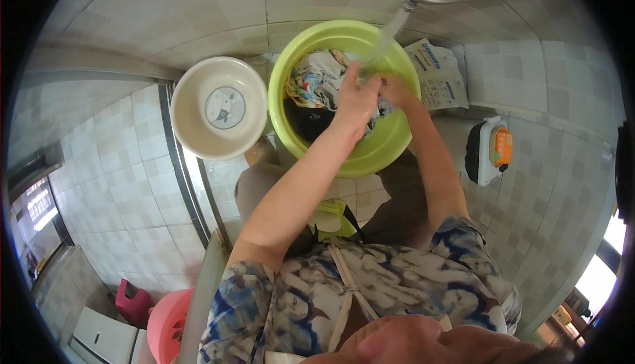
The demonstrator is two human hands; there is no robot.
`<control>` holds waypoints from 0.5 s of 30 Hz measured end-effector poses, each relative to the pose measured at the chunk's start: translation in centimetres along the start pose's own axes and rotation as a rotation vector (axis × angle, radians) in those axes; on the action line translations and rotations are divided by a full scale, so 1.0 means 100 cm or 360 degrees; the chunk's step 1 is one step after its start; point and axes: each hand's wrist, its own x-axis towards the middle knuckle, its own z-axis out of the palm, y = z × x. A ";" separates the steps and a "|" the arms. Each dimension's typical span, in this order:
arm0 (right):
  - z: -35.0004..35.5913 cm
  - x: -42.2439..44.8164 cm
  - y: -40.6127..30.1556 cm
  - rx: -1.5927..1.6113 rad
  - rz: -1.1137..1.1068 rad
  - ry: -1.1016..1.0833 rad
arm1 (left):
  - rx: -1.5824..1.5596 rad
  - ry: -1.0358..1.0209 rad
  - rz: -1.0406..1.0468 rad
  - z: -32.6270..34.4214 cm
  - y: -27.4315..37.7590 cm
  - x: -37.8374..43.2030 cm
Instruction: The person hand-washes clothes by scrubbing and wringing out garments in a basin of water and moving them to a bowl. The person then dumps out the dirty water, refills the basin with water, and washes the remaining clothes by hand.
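Note:
A lime-green plastic basin stands in front of me with a bundle of wet laundry inside. Whitish printed fabric is heaped at its left, above a black garment or dark patch. My left hand and my right hand meet over the right half of the basin, gripping a wet grey patterned cloth that shows below and between them. Water streams from a flexible metal hose down beside my fingers. The fingertips are blurred and partly hidden by water and fabric.
A cream basin with a cow picture stands left of the green one. A printed detergent-like pouch leans at the right wall. A scrub brush and an orange item sit farther right. A green stool is beneath me.

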 end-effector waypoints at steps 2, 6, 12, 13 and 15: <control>-0.014 -0.006 -0.010 0.0108 0.0063 0.0303 | -0.0016 0.0036 0.0009 -0.001 -0.001 0.004; -0.038 -0.017 -0.035 0.0213 0.0224 0.0847 | 0.0027 0.0074 -0.0120 0.001 -0.008 0.017; -0.016 -0.024 -0.084 0.0794 0.0205 0.1024 | -0.0144 -0.0016 -0.0447 -0.010 -0.028 0.069; -0.011 -0.027 -0.095 0.0712 0.0139 0.1052 | -0.0124 -0.0018 -0.0466 -0.012 -0.029 0.074; 0.002 -0.038 -0.132 0.0355 -0.0092 0.0998 | -0.0451 -0.0041 -0.0443 -0.026 -0.024 0.081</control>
